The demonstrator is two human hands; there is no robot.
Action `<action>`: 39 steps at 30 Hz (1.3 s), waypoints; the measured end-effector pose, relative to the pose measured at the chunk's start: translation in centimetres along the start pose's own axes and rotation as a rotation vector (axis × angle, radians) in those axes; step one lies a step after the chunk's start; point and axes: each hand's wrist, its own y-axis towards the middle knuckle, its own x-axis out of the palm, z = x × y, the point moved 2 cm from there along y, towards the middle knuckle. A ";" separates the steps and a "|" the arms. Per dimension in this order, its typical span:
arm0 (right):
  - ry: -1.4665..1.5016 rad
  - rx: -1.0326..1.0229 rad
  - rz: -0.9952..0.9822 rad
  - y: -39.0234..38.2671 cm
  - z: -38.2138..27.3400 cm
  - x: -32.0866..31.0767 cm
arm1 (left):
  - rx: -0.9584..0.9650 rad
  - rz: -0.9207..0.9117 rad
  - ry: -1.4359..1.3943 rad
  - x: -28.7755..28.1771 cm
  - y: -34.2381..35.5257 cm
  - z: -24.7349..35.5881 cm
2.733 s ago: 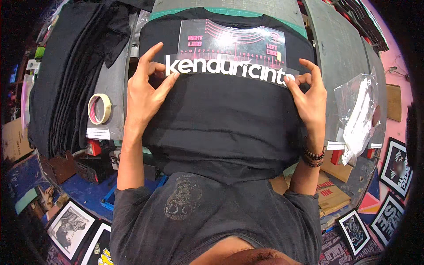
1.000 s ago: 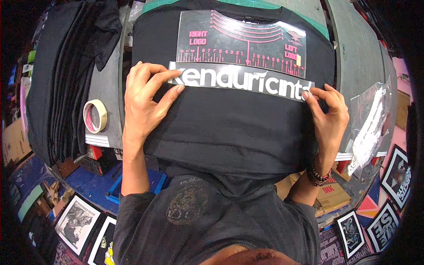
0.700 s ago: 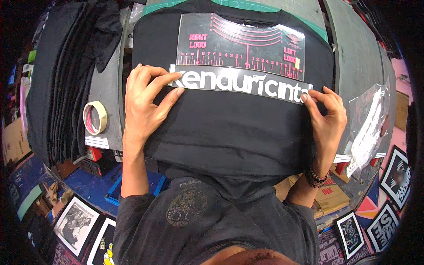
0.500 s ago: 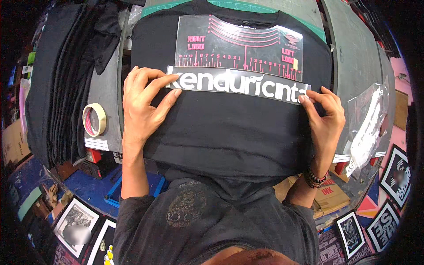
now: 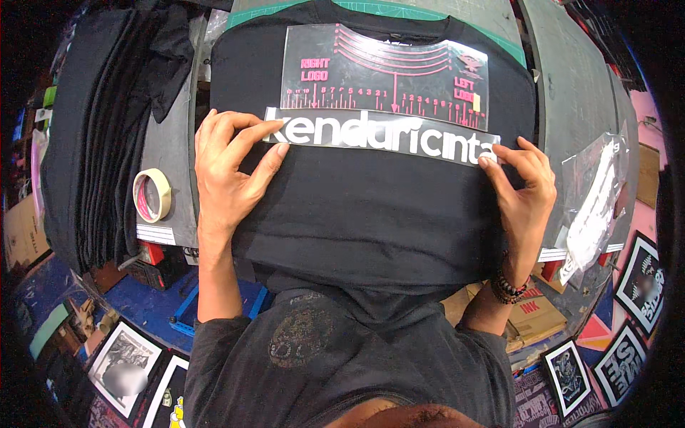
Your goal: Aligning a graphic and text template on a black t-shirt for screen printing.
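Observation:
My left hand [image 5: 230, 171] has index finger and thumb on the left end of a clear strip with white lettering [image 5: 378, 137]; my right hand [image 5: 526, 187] grips its right end. The strip lies across the chest of a black T-shirt [image 5: 371, 214], spread on a dark platen. Just above the strip, a clear placement guide [image 5: 364, 75] with pink arcs, scale marks and arrows lies below the neckline. A beaded bracelet circles my right wrist.
A stack of black garments [image 5: 100, 135] lies left, beside a masking tape roll [image 5: 152, 194]. A plastic bag with white contents [image 5: 592, 207] rests right. A green mat [image 5: 492, 39] shows behind the shirt. Framed pictures [image 5: 125, 367] and cardboard [image 5: 539, 317] sit lower down.
Since the oldest frame, both hands and the strip have lowered relative to the guide, which now shows more fully. In the last second they have edged slightly left, still holding the strip.

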 end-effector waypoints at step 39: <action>0.026 -0.051 -0.113 0.1 0.2 -0.6 | 0.018 -0.024 0.047 0.2 0.0 0.1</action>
